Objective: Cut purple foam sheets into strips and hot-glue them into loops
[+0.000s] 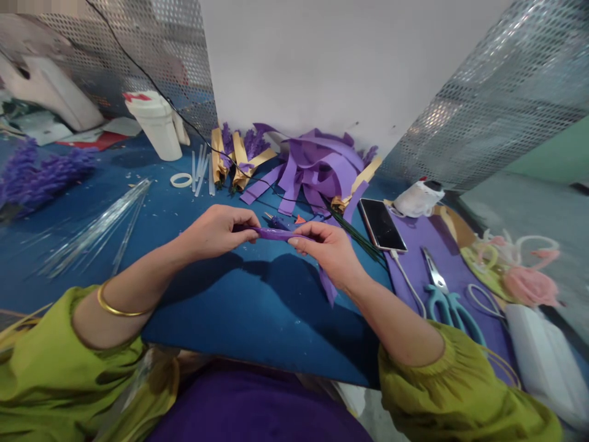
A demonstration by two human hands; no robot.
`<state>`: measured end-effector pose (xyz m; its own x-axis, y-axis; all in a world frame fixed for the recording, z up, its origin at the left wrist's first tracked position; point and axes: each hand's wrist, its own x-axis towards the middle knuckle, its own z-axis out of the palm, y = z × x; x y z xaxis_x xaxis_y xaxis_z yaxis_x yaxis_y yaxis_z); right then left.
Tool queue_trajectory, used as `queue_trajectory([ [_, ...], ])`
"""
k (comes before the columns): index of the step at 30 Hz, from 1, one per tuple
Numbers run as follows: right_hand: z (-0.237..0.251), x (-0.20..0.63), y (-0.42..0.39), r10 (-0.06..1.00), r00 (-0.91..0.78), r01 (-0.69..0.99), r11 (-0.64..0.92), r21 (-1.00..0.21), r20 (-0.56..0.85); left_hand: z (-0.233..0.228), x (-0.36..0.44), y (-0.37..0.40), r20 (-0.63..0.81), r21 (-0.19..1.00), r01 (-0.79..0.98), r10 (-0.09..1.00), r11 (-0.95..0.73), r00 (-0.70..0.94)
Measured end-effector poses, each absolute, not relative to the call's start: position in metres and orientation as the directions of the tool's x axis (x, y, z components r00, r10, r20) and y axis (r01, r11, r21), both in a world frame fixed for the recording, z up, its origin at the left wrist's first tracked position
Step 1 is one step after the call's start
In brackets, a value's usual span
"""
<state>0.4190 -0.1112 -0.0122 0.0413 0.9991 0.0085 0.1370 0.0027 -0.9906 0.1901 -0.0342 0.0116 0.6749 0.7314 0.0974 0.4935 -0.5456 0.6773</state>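
Holding a purple strip (276, 233) between two hands, just above the blue table (257, 307), near the middle of the view. Left hand (216, 230) at 9 o'clock of the strip, fingers pinched shut on its left end. Right hand (329, 245) at 3 o'clock of the strip, fingers and thumb closed on its right end, with a loose purple tail hanging down at 6 o'clock of that hand. Gold bangle (115, 304) on the left wrist, green sleeves on both arms.

Up at 12 o'clock of the hands, a big pile of purple strips (317, 166) against the white wall. At 11 o'clock, some tan and purple bundles (234, 159), then a white ring of tape (181, 180) and a white bottle (159, 126). Out at 9 o'clock, thin clear sticks (101, 227) spread on the table, and a fluffy purple bunch (39, 175) at 10 o'clock.

At 3 o'clock of the right hand, a phone (381, 224) lying flat with a white cable plugged in. Further at 4 o'clock, teal scissors (448, 298) on a purple sheet. Pink flower (529, 285) near the right edge, well apart from the hands
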Motion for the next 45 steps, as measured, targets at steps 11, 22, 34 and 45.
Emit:
queue_trajectory([
  [11, -0.010, 0.416, -0.116, 0.965, 0.192, 0.318, 0.109, -0.942, 0.177, 0.002, 0.194, -0.033, 0.007, 0.870, 0.358, 0.735, -0.339, 0.678],
  [22, -0.011, 0.415, -0.118, 0.928, 0.196, 0.357, 0.233, -0.905, 0.316, 0.002, 0.196, -0.035, -0.001, 0.900, 0.328, 0.749, -0.289, 0.663],
  [34, -0.015, 0.414, -0.119, 0.898, 0.103, 0.421, 0.351, -0.837, 0.428, 0.001, 0.200, -0.040, 0.012, 0.881, 0.355, 0.764, -0.314, 0.645],
  [45, -0.018, 0.411, -0.124, 0.882, 0.021, 0.461, 0.410, -0.787, 0.472, -0.002, 0.201, -0.044, 0.018, 0.898, 0.324, 0.761, -0.297, 0.649],
])
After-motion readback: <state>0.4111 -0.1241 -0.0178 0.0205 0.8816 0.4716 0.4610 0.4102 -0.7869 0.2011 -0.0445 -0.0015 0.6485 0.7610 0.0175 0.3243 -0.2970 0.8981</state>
